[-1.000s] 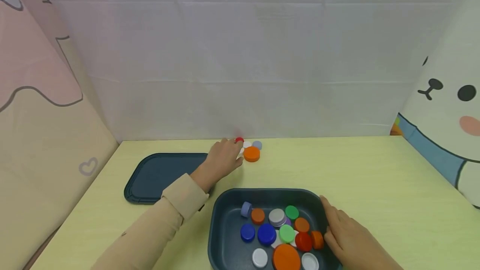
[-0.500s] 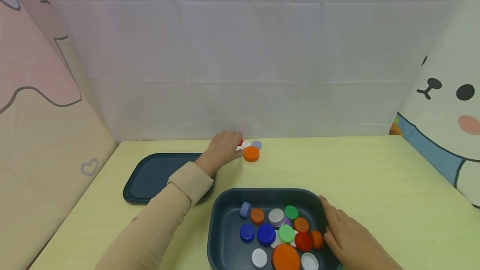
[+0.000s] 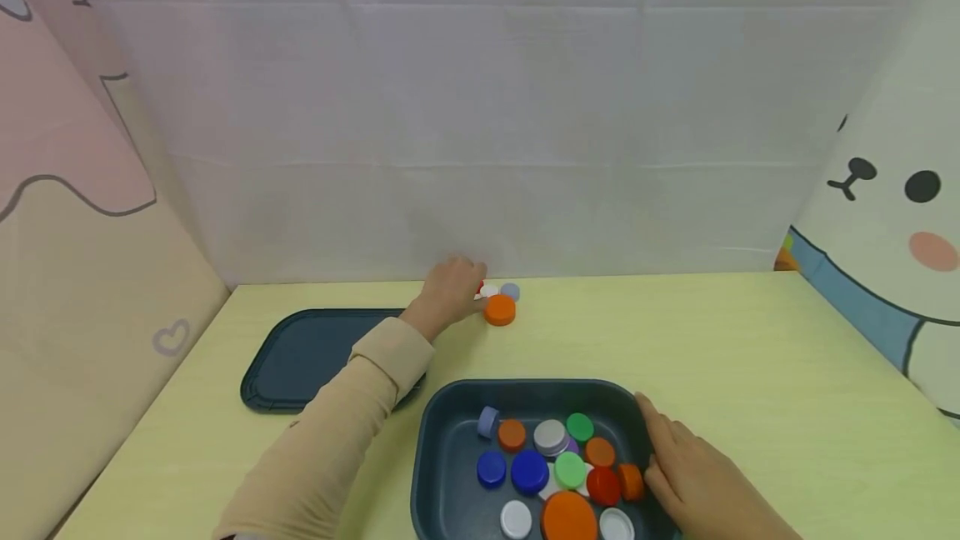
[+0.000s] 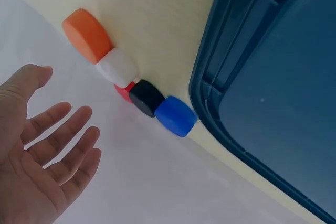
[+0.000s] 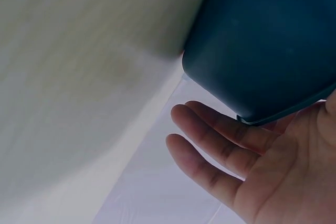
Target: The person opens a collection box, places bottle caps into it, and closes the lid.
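Note:
At the table's back edge my left hand [image 3: 448,294] hovers by a small row of bottle caps. In the left wrist view its fingers are loosely spread and hold nothing. Those caps include an orange cap [image 4: 86,35], a white cap [image 4: 118,67], a partly hidden red cap [image 4: 124,92], a black cap [image 4: 147,98] and a blue cap [image 4: 176,116]. A lilac cap [image 3: 510,292] shows in the head view. My right hand [image 3: 697,477] holds the right rim of a deep dark blue tray [image 3: 450,457], thumb over the rim and other fingers outside.
Several caps lie in the deep tray, among them a large orange cap [image 3: 568,517] and a dark blue cap [image 3: 529,472]. A shallow dark tray [image 3: 322,357] lies at the left, partly behind my left sleeve. A white cloth wall [image 3: 480,107] rises behind the table.
My left hand has moved slightly back and stays beside the row, covering more of the red cap in the head view. My right hand keeps its place on the deep tray.

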The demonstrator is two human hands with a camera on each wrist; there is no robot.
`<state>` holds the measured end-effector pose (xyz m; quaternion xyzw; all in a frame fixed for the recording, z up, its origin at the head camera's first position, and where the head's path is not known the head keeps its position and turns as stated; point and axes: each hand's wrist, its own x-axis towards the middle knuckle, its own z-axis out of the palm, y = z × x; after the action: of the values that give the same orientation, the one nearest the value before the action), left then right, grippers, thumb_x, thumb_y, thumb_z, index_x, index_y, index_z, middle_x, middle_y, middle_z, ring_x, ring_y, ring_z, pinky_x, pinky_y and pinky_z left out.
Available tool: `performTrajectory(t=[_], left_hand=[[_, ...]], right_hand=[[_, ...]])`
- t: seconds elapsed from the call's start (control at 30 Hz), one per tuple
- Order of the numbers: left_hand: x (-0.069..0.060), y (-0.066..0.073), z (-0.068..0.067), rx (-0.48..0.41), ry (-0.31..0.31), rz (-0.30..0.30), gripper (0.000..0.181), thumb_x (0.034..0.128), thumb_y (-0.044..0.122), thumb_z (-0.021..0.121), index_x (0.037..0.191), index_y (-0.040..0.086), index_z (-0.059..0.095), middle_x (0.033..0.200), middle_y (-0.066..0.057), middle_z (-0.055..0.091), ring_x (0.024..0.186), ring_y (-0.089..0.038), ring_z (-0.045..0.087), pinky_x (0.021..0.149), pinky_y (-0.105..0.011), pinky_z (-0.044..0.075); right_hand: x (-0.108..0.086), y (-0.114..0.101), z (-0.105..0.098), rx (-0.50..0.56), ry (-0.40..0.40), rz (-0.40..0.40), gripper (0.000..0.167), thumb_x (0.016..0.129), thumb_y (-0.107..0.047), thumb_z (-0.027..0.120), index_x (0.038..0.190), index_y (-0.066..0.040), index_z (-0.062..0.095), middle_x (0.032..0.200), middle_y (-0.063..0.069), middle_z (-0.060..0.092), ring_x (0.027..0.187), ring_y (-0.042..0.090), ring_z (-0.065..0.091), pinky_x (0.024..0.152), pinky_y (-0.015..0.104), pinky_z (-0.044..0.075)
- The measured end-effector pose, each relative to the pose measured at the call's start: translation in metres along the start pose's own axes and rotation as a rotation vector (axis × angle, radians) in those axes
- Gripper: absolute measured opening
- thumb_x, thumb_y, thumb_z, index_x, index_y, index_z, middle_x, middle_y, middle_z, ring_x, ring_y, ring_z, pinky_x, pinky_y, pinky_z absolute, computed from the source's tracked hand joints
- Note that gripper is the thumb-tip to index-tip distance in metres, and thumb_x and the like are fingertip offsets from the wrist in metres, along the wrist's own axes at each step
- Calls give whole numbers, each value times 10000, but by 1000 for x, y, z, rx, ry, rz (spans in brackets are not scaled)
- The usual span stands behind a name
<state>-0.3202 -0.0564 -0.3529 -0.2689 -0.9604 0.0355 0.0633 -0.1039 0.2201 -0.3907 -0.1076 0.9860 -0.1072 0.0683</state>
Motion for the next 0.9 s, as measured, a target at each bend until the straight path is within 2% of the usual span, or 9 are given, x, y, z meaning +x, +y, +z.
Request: performTrajectory(t=[0.13,0.23,0.47,0.73,0.9], left_hand=[[-1,4,8,14,5,27,296,839,326,623,968,64,578,835,-82,586,787,-239,541,675,-334,486],[1,8,13,33,-19,50,359,843,358,621,1043,62,583,887,-85,593,830,-240,535,715,-333,485],[5,16,23,46,-33,83,439,823,405,638,1114,80,583,892,-60,570,817,-209,493,692,-300,454],[6,19,28,20,-69,54,478,828,393,636,1184,80,572,1033,-96,577,940,-238,499,866,-339,448],[6,20,30,33,-64,38,496,819,421,638,1159,66,570,1043,-105,568,963,-243,499,868,-348,453]], right_hand=[[-1,-1,1,-24,26,-13,660,857,-239,546,1413,-31,258,1165,16,562,840,88,489,814,365,512],[-1,0,1,-25,24,-11,664,854,-240,547,1414,-33,256,1129,-1,564,821,85,474,809,361,513],[-1,1,2,-26,36,-18,662,853,-231,549,1411,-30,257,1099,-8,571,818,88,479,805,368,510],[0,0,2,-29,36,-10,656,853,-230,548,1412,-32,267,1110,-8,572,801,80,469,803,356,511],[0,0,2,-24,34,-12,657,855,-229,548,1412,-29,262,1153,18,572,822,89,485,819,374,509]])
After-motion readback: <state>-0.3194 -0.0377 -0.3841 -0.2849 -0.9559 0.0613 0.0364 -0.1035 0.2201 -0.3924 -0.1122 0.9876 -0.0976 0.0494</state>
